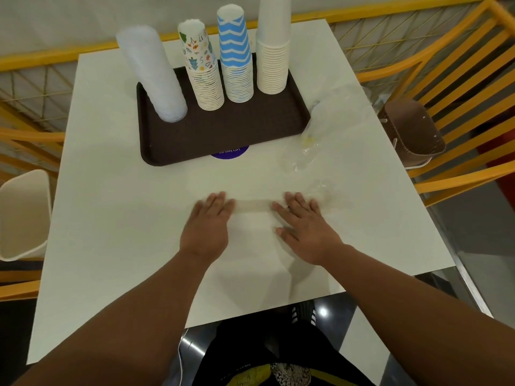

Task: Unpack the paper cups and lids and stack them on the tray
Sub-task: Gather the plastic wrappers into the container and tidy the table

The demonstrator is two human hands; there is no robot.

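A dark brown tray (223, 135) lies on the far half of the white table (111, 218). On it stand a stack of translucent lids (153, 73), a stack of cups with small coloured drawings (203, 68), a blue zigzag cup stack (237, 54) and a tall plain white cup stack (273, 45). My left hand (207, 224) and my right hand (303, 227) lie flat on the table near its front, fingers straight. They press on a clear plastic wrapper (253, 207) stretched between them.
More crumpled clear plastic (320, 129) lies on the table to the right of the tray. A purple round sticker (230, 154) shows under the tray's front edge. Yellow chairs (446, 79) surround the table; a brown basket (412, 132) sits on the right one.
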